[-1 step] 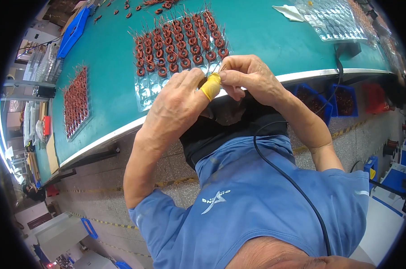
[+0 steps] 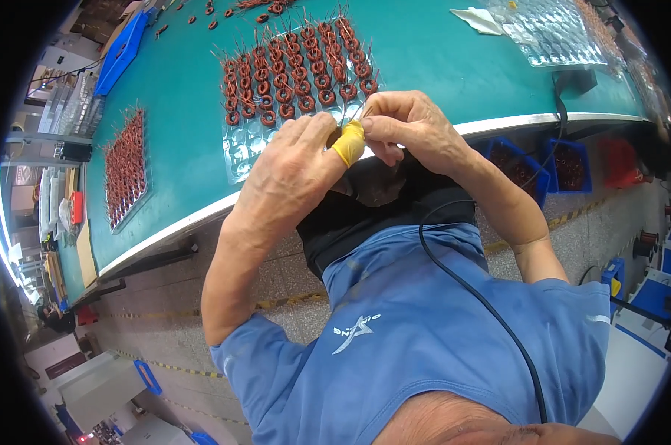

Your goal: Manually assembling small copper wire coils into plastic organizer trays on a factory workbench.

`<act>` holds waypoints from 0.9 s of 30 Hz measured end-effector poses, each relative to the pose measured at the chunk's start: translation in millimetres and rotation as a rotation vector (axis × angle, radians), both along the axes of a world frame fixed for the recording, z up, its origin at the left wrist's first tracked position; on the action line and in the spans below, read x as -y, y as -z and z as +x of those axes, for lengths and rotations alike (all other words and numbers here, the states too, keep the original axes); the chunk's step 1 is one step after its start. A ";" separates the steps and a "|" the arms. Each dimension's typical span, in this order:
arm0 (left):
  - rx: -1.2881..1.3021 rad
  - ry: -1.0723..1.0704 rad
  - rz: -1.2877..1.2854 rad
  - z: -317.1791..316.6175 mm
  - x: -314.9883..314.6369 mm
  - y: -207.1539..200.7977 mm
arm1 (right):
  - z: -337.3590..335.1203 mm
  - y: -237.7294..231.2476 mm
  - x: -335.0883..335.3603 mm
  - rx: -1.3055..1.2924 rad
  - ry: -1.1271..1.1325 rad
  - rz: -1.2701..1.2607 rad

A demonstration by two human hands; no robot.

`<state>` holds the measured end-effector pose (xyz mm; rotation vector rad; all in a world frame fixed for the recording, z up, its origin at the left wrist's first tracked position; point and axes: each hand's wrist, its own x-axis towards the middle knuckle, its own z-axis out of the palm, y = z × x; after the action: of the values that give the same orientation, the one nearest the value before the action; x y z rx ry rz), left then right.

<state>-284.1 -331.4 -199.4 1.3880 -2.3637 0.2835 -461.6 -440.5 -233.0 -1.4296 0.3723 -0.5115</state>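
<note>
Both hands are brought together just in front of the near edge of the green tabletop (image 2: 424, 52), over the person's lap. The left hand (image 2: 294, 159) carries a yellow rubber finger cot (image 2: 349, 142) on one fingertip, and that fingertip is pressed against the fingers of the right hand (image 2: 413, 126). A small copper-wound ring coil (image 2: 338, 133) is pinched between the two hands; both grips are closed on it, and most of it is hidden, so its long axis cannot be told, though thin wire leads seem to stick up and away toward the tabletop. Just beyond the hands a clear plastic blister tray (image 2: 246, 152) lies on the tabletop: its far rows are filled with brown ring coils (image 2: 298, 74) standing with leads up, while the near rows are seen empty, so the filling is judged partly done. A second, fully loaded tray (image 2: 124, 167) lies well apart to the left, and empty clear trays (image 2: 554, 33) lie far right.
</note>
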 end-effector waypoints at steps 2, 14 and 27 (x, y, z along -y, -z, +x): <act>0.047 0.012 -0.022 0.9 -3.2 1.0 | 1.5 1.1 -4.8 -0.022 0.021 -0.009; -0.658 -0.266 0.192 -24.8 -14.5 29.4 | -0.2 -2.9 -25.2 0.049 0.452 -0.791; -1.585 0.122 0.144 -41.8 -21.3 41.9 | 12.6 18.0 -7.8 0.065 0.147 -0.063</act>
<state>-325.9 -310.1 -241.3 0.8515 -1.0781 -0.7683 -449.0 -432.6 -251.1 -1.4492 0.4147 -0.6925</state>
